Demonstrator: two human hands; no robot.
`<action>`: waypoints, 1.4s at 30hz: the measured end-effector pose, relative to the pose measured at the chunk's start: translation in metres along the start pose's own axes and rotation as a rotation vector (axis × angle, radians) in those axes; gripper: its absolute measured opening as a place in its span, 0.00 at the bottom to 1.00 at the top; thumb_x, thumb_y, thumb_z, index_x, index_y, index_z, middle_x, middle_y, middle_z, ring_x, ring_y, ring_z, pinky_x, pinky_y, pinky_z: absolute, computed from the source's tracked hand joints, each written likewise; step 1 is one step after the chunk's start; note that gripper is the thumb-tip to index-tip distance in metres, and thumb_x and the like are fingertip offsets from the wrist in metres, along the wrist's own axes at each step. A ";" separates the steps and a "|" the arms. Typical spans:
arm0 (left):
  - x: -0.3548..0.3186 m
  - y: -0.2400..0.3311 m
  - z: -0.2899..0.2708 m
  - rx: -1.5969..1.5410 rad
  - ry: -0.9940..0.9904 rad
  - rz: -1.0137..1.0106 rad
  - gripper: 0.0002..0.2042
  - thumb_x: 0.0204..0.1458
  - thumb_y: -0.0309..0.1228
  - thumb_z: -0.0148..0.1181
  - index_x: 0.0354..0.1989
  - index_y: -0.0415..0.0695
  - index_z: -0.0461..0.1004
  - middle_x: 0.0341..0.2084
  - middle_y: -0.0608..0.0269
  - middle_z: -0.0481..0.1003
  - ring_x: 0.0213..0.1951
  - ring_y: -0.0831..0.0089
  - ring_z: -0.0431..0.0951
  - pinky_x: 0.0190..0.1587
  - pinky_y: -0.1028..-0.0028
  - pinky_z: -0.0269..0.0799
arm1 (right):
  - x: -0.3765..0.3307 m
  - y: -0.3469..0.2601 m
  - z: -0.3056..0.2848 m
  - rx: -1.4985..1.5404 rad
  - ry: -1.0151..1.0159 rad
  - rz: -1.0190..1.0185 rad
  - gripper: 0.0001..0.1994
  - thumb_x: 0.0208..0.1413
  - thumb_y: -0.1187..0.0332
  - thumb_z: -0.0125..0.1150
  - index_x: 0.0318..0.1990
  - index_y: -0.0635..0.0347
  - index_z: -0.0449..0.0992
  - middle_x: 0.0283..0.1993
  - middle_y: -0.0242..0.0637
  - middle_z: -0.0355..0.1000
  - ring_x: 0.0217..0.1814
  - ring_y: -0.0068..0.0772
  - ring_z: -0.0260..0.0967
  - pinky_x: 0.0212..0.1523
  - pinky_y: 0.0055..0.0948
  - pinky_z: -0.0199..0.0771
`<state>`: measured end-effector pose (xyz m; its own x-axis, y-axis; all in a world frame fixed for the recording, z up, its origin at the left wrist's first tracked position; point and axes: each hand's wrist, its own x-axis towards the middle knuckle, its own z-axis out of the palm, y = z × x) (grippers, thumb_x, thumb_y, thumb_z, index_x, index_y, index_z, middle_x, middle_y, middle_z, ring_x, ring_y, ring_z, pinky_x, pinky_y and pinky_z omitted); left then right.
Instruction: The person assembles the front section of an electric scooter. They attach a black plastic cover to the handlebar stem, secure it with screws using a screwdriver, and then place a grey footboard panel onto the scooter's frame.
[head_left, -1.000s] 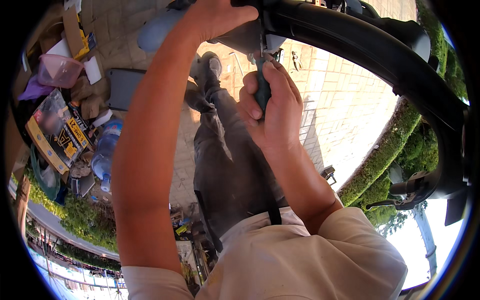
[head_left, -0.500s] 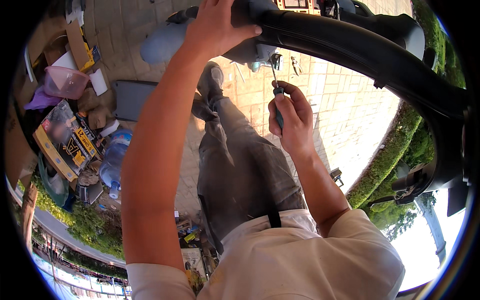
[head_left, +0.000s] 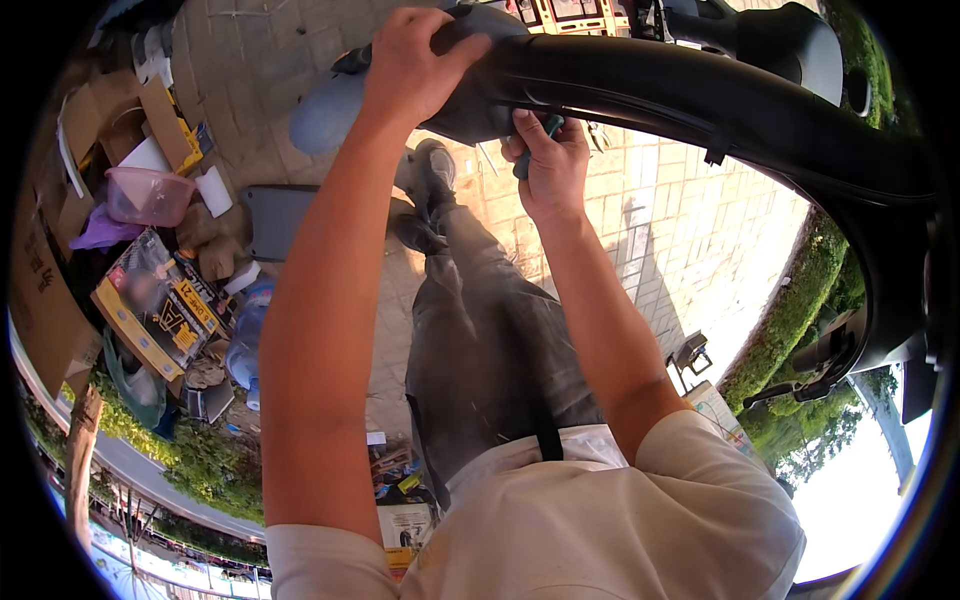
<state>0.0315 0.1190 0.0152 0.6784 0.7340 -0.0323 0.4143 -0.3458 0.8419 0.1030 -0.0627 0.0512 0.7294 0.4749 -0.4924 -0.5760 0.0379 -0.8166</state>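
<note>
A long black curved scooter body [head_left: 640, 85] stretches across the top from the middle to the right. My left hand [head_left: 415, 65] grips its left end, thumb spread from the fingers, which curl over the dark surface. Just below the body's lower edge, my right hand [head_left: 555, 170] is closed around a screwdriver [head_left: 522, 165] with a dark green handle. The screwdriver's tip is hidden by my hand and the black body, so I cannot tell what it touches.
Bluish-grey rounded part [head_left: 325, 115] beside my left hand. On the paved ground at left: grey flat panel [head_left: 280, 222], pink plastic basin [head_left: 150, 195], printed box [head_left: 165, 305], water bottle [head_left: 248, 340] and cardboard. An orange tool case [head_left: 575, 15] lies beyond the scooter; a hedge [head_left: 790, 310] runs along the right.
My right hand has moved up and slightly left with the screwdriver, to the underside of the scooter body. The left hand stays on the body, its fingers more curled. The view has shifted slightly.
</note>
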 end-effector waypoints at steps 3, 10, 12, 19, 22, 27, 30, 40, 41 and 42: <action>-0.001 -0.002 0.001 -0.050 0.003 -0.007 0.28 0.52 0.54 0.67 0.47 0.39 0.78 0.49 0.52 0.73 0.53 0.55 0.74 0.57 0.64 0.68 | -0.001 0.001 0.001 -0.030 0.032 -0.025 0.09 0.57 0.79 0.66 0.42 0.59 0.73 0.32 0.32 0.73 0.22 0.20 0.66 0.23 0.25 0.70; 0.007 0.010 -0.005 -0.155 -0.258 -0.233 0.33 0.49 0.57 0.68 0.52 0.40 0.76 0.56 0.49 0.71 0.56 0.53 0.72 0.59 0.65 0.67 | 0.002 0.005 -0.004 0.015 -0.008 -0.012 0.12 0.56 0.80 0.65 0.44 0.58 0.71 0.31 0.30 0.72 0.22 0.20 0.65 0.24 0.25 0.70; 0.001 0.018 0.002 -0.031 -0.032 -0.168 0.28 0.50 0.52 0.67 0.47 0.38 0.76 0.49 0.46 0.73 0.52 0.48 0.74 0.54 0.60 0.70 | 0.002 0.006 -0.003 0.001 -0.007 -0.008 0.12 0.56 0.79 0.65 0.45 0.59 0.70 0.31 0.30 0.71 0.22 0.20 0.65 0.25 0.25 0.70; -0.006 0.007 0.006 -0.006 0.121 -0.031 0.20 0.58 0.46 0.59 0.41 0.38 0.78 0.40 0.45 0.75 0.46 0.46 0.76 0.49 0.57 0.71 | 0.005 0.005 -0.002 -0.134 -0.050 -0.103 0.15 0.57 0.76 0.66 0.50 0.64 0.70 0.31 0.32 0.71 0.21 0.21 0.65 0.22 0.25 0.69; -0.001 0.005 0.003 -0.069 0.103 0.022 0.17 0.62 0.42 0.55 0.44 0.38 0.77 0.42 0.45 0.75 0.48 0.45 0.75 0.52 0.58 0.70 | 0.007 0.000 -0.002 -0.279 -0.060 -0.109 0.14 0.57 0.74 0.67 0.47 0.65 0.69 0.30 0.33 0.70 0.20 0.21 0.64 0.20 0.24 0.68; -0.005 0.020 -0.014 -0.151 0.047 -0.010 0.18 0.60 0.37 0.55 0.53 0.38 0.74 0.50 0.43 0.74 0.54 0.46 0.74 0.57 0.60 0.67 | 0.014 -0.015 -0.005 -0.290 -0.131 -0.026 0.14 0.57 0.74 0.69 0.44 0.63 0.68 0.30 0.32 0.72 0.21 0.20 0.65 0.21 0.25 0.70; -0.027 0.024 -0.023 -0.267 -0.073 -0.063 0.35 0.50 0.41 0.67 0.65 0.37 0.65 0.61 0.41 0.69 0.64 0.51 0.68 0.66 0.62 0.60 | 0.020 -0.020 -0.009 -0.395 -0.191 -0.078 0.17 0.55 0.72 0.72 0.44 0.64 0.68 0.29 0.32 0.72 0.20 0.19 0.65 0.19 0.21 0.65; -0.087 0.023 0.055 0.543 0.535 0.228 0.47 0.46 0.62 0.66 0.65 0.34 0.64 0.64 0.40 0.62 0.68 0.41 0.56 0.67 0.40 0.51 | 0.049 0.009 -0.049 -0.044 -0.465 -0.171 0.08 0.61 0.74 0.64 0.45 0.66 0.77 0.24 0.32 0.71 0.20 0.20 0.65 0.20 0.20 0.62; -0.084 0.019 0.059 0.487 0.555 0.244 0.46 0.46 0.60 0.67 0.63 0.34 0.65 0.63 0.40 0.63 0.67 0.41 0.57 0.65 0.40 0.53 | 0.055 0.013 -0.054 0.034 -0.551 -0.179 0.09 0.60 0.75 0.63 0.48 0.67 0.77 0.25 0.34 0.72 0.20 0.22 0.66 0.21 0.22 0.64; -0.081 0.014 0.062 0.433 0.593 0.287 0.45 0.45 0.58 0.68 0.62 0.33 0.66 0.62 0.40 0.63 0.66 0.42 0.58 0.63 0.39 0.55 | 0.062 0.015 -0.060 0.094 -0.658 -0.179 0.12 0.60 0.78 0.62 0.50 0.68 0.77 0.26 0.37 0.72 0.21 0.24 0.66 0.22 0.24 0.65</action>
<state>0.0202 0.0185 -0.0038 0.4079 0.7285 0.5503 0.5541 -0.6766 0.4850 0.1614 -0.0855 -0.0100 0.4579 0.8880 -0.0425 -0.5186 0.2279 -0.8241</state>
